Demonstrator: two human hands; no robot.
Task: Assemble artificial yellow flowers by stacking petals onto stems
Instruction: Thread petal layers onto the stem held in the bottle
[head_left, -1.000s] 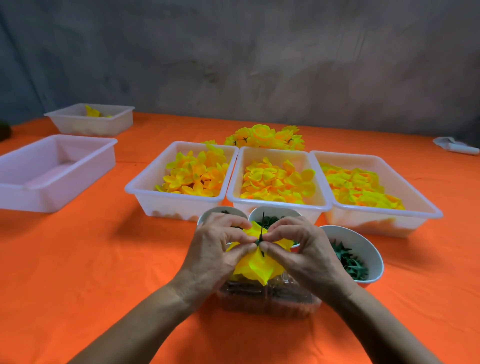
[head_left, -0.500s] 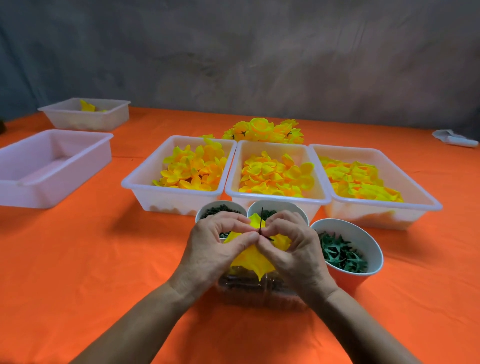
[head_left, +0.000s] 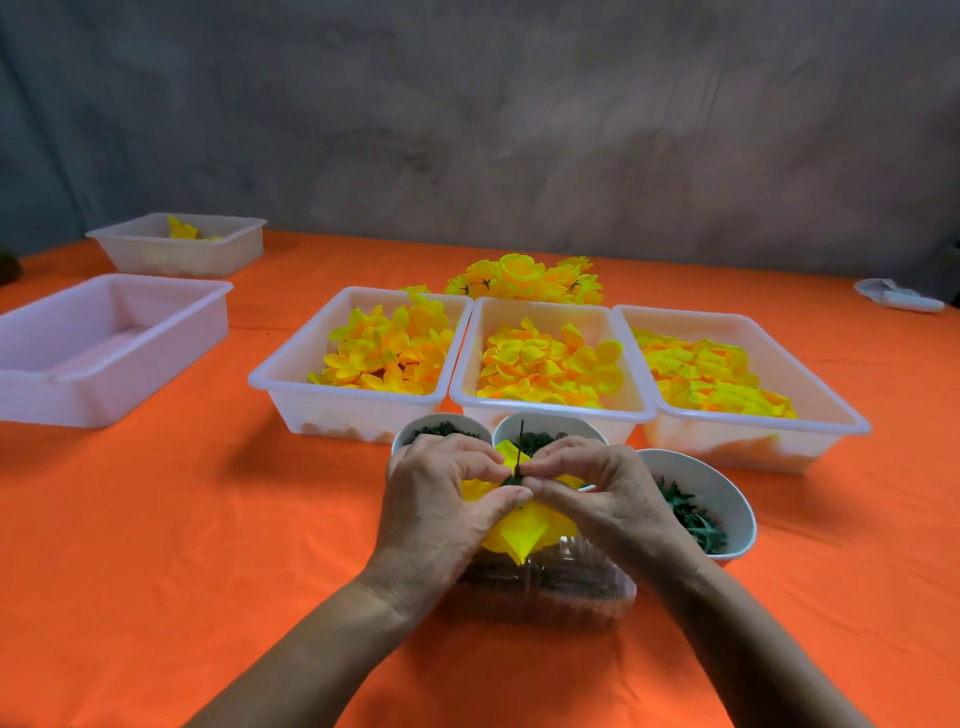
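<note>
Near the tabletop's (head_left: 156, 545) front edge, the left hand (head_left: 441, 506) and right hand (head_left: 605, 499) pinch a thin dark stem (head_left: 520, 449) with curled fingers, a soft pointed yellow petal layer (head_left: 524, 530) threaded on it. They hover above a clear ribbed plastic container (head_left: 550, 590). Beyond stand three round white bowls (head_left: 727, 499) and three rectangular translucent bins (head_left: 353, 410) of cupped yellow petals.

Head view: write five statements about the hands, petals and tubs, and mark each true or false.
1. Both hands, left and right, pinch one yellow petal layer on a dark stem. True.
2. Three tubs in a row hold yellow petals. True.
3. The large tub at far left is full of petals. False: no petals show in it.
4. The tablecloth is blue. False: orange.
5. Finished flowers lie behind the tubs. True.
</note>
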